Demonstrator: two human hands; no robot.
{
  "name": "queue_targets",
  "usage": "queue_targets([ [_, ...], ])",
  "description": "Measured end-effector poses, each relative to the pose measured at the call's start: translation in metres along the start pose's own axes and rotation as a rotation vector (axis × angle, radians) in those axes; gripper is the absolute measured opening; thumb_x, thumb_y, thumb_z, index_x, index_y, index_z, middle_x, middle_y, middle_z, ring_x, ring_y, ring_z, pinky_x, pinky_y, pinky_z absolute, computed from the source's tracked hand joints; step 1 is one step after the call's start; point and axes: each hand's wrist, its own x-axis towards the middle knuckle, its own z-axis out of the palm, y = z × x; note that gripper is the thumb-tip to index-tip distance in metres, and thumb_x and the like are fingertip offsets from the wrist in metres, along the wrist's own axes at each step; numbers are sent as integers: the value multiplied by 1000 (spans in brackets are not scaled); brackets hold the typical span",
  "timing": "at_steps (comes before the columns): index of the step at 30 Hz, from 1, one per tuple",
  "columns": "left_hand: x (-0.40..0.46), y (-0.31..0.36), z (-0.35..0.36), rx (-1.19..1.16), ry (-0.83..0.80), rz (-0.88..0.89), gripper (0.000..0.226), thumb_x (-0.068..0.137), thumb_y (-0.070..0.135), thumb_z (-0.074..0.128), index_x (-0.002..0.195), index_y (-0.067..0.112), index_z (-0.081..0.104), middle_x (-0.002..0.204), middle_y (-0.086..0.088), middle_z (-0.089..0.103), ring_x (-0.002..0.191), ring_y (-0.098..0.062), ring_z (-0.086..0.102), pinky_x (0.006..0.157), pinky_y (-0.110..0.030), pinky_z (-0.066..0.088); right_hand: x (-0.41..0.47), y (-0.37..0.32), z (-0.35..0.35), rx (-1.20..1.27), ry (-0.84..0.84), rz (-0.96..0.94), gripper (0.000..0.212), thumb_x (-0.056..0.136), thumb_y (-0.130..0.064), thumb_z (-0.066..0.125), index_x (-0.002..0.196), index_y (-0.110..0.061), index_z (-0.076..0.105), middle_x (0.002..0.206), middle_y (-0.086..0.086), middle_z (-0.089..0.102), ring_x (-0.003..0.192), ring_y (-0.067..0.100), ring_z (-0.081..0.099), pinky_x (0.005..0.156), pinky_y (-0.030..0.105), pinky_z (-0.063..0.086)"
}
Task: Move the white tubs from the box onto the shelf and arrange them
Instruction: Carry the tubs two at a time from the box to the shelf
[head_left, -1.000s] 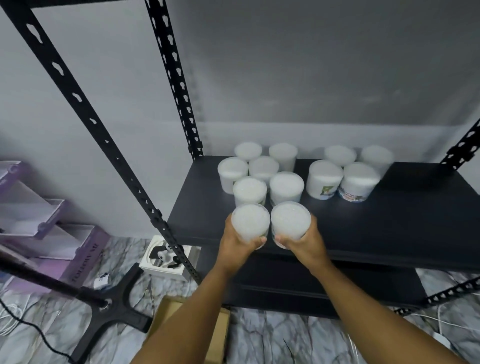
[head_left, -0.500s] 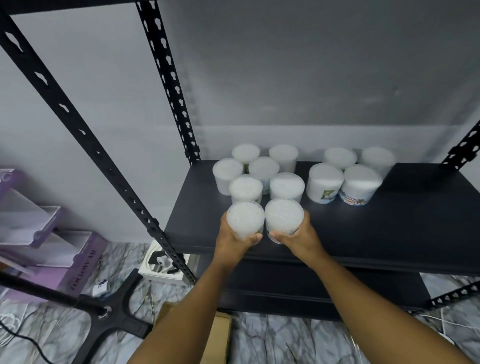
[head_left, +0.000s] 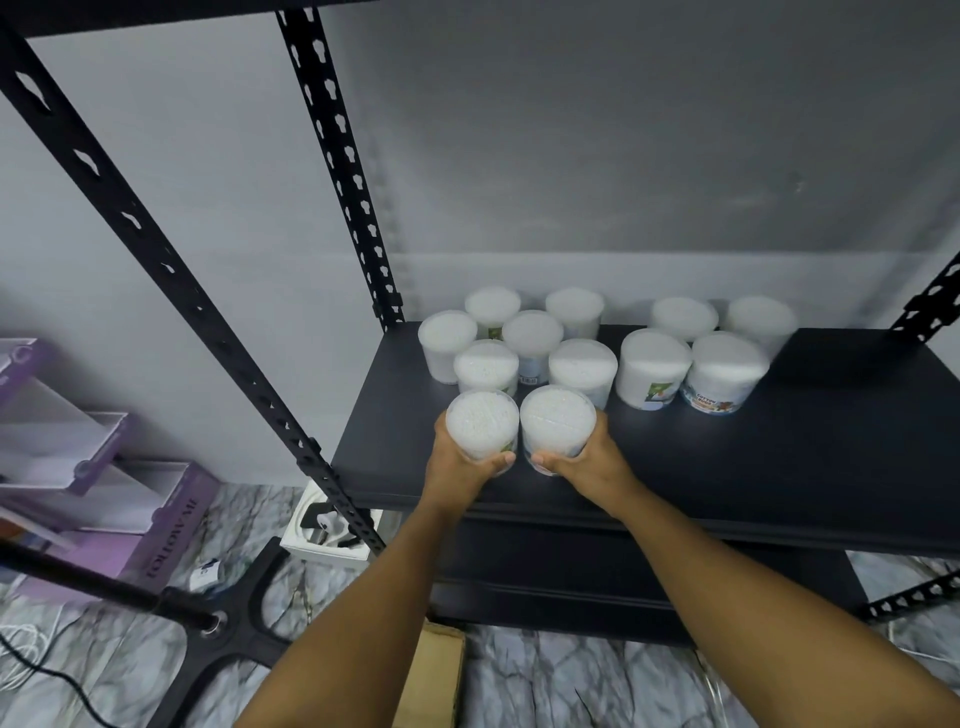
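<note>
On the shelf (head_left: 779, 467), each hand grips 1 tub, hiding both tubs' bases.

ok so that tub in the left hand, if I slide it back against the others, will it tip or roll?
Probably neither. The tub in the left hand looks squat and upright, so tipping seems unlikely. One hand grips it alone, so it is likely light. It might nudge the tub behind.

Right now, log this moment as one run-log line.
left hand: grips left tub | right hand: grips right tub | place: shelf front, behind them other tubs
</note>
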Motion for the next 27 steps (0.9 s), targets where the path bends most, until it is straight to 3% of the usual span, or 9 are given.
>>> queue_targets([
  [7, 10, -3, -4, 14, -17, 0, 101, 62, 25, 89, 140, 31, 25, 131, 10, 44, 121, -12, 46, 90, -24, 43, 4, -3, 1, -18, -4, -6, 95, 68, -16, 85, 141, -14, 24, 129, -7, 37, 121, 7, 38, 97, 21, 35],
  [12, 15, -2, -5, 20, -19, 3, 101, 64, 21, 89, 141, 28, 25, 129, 10, 44, 121, -12, 46, 82, -13, 43, 9, -1, 3, -30, 0, -7, 97, 66, -16, 86, 140, -13, 24, 131, -7, 37, 123, 8, 38, 101, 24, 35],
  [15, 16, -1, -6, 40, -37, -14, 104, 61, 27, 90, 141, 28, 24, 130, 9, 44, 123, -14, 46, 90, -23, 45, 11, 0, 3, -43, -4, -8, 99, 65, -17, 87, 141, -14, 23, 133, -7, 36, 125, 9, 37, 103, 26, 34],
  [19, 17, -2, -15, 189, -25, -3, 106, 44, 58, 85, 132, 39, 30, 130, 13, 47, 125, -16, 47, 103, -44, 45, 11, 0, 0, -108, -21, -3, 103, 63, -26, 88, 142, -17, 23, 136, -6, 37, 126, 9, 37, 104, 27, 35],
  [23, 13, -3, -27, 461, -54, 80, 111, 50, 79, 67, 142, 30, 30, 138, 5, 47, 129, -18, 43, 109, -48, 36, 3, 5, -8, -309, -18, 4, 105, 54, -54, 85, 140, -30, 30, 140, -7, 43, 129, 11, 42, 108, 39, 39],
  [25, 9, -5, -31, 625, -73, 126, 107, 60, 82, 54, 144, 21, 29, 141, -2, 43, 133, -23, 38, 112, -50, 30, -5, 8, -13, -541, 9, -10, 99, 62, -60, 76, 143, -26, 30, 142, 0, 43, 133, 19, 39, 110, 44, 36],
  [27, 6, -8, -33, 766, -102, 134, 103, 72, 79, 46, 148, 15, 22, 152, -9, 30, 143, -28, 23, 118, -50, 17, -15, 10, -16, -773, 17, 10, 95, 76, -65, 61, 148, -17, 23, 153, 8, 28, 143, 26, 23, 116, 45, 22],
])
